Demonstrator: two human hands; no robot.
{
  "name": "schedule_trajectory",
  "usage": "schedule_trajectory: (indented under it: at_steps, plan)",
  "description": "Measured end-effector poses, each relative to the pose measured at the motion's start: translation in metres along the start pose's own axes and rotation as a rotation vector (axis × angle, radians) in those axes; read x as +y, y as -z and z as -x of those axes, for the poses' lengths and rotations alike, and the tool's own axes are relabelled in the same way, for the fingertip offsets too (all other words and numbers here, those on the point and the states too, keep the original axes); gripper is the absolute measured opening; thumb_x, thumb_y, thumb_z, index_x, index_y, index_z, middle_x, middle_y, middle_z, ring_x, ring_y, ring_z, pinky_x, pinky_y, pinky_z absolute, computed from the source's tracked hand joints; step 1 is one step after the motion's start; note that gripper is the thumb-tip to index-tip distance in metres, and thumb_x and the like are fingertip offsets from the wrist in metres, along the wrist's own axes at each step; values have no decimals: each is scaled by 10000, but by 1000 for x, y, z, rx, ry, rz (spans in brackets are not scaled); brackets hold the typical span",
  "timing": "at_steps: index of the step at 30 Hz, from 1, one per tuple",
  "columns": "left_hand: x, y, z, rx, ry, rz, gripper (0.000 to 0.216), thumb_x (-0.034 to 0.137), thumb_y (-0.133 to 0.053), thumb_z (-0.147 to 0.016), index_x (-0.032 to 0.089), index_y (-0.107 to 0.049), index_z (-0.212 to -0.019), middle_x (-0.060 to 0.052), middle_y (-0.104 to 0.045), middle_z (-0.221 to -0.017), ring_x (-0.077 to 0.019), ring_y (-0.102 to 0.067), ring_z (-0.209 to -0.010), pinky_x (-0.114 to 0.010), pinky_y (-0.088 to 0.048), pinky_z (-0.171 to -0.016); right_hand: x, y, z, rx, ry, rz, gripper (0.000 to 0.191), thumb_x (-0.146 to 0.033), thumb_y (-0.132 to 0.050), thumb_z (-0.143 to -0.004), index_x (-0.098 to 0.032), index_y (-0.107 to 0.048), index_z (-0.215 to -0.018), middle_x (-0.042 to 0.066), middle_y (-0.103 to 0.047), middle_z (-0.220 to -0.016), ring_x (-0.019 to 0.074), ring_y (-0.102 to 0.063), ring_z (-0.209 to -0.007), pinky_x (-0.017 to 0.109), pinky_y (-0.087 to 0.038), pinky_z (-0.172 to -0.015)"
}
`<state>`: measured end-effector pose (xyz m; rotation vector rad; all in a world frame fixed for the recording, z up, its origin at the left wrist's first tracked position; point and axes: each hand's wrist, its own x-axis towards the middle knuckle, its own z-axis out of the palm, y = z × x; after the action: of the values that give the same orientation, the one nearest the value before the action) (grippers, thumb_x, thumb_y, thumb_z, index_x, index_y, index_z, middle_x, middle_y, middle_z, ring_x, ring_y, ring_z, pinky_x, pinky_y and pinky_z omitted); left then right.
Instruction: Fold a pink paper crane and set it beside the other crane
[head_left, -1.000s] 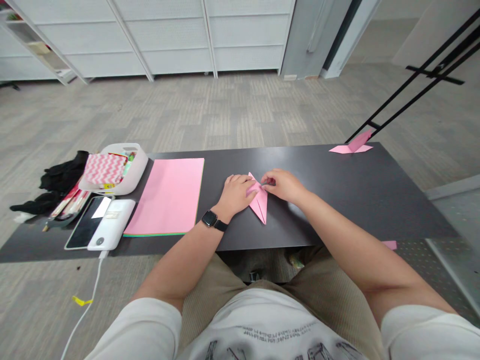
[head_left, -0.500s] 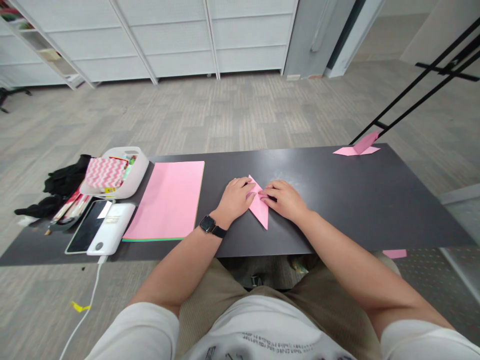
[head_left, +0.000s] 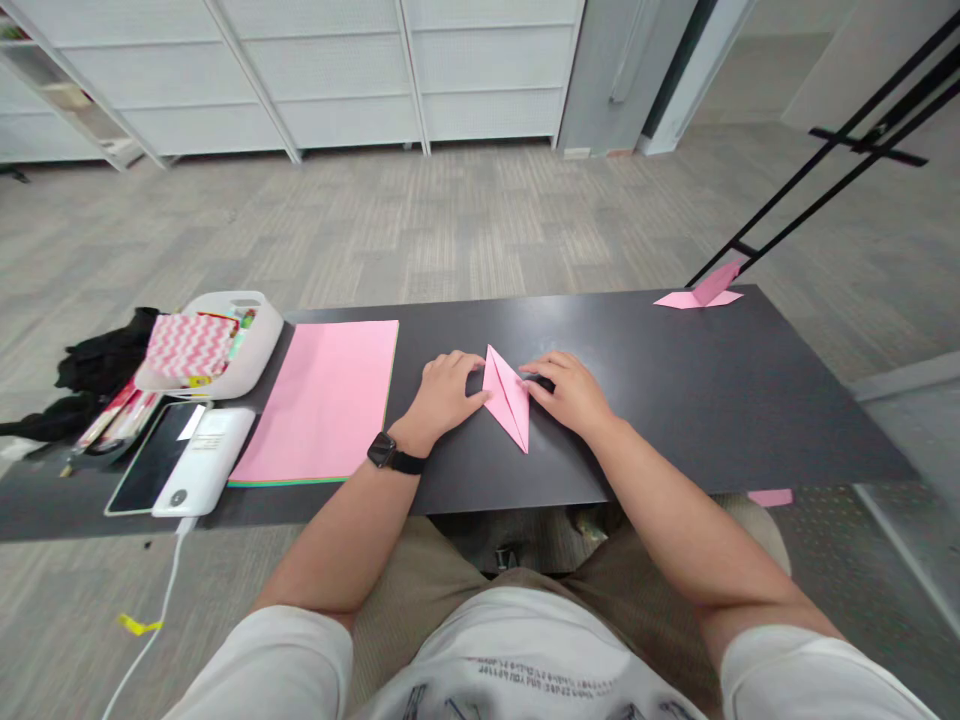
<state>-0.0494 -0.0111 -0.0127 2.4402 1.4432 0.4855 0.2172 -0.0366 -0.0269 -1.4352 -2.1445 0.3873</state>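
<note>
A pink sheet of origami paper [head_left: 507,398], folded into a narrow diamond with a slit down its middle, lies on the dark table in front of me. My left hand [head_left: 450,395] rests at its left side, thumb tip against the edge and index finger spread apart from the thumb. On the other side, my right hand [head_left: 566,393] has its thumb and index fingertips close together at the paper's right corner. Left of my hands lies a stack of large coloured paper [head_left: 322,400], pink on top.
A finished-looking pink folded bird [head_left: 709,290] stands at the far right edge of the table [head_left: 712,400]. On the left are a white basket [head_left: 259,345], a phone [head_left: 154,460], a white power bank [head_left: 206,460] with its cable [head_left: 171,590], and black cloth [head_left: 105,355].
Both hands have drawn outward from the middle of the folded paper to its sides, uncovering the diamond and its centre slit. My view has shifted slightly to the right.
</note>
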Motion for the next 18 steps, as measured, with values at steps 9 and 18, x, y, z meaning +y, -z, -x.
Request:
schedule_trajectory:
  at_steps: [9,18]
  plan:
    - [-3,-5,-4,4,78,43,423,437,-778,-931,267,-703,-1311,-95,-681,-1301,-354,-615,-1252,-557,-434,-1119,-2,-11,-4,54,-73,-12,107,-293,-783,-921,-299,-818,-1023,69,-728,-1134,309,-647,-1135,518,-462,-1030]
    - [3,-1,-8,155,36,391,163,343,-786,-923,233,-675,-970,-37,-701,-1056,-238,-669,-1006,-416,-536,-949,-5,-11,-12,241,-170,-397,45,-293,-691,-876,-254,-673,-861,4,-700,-878,197,-640,-803,347,-512,-750]
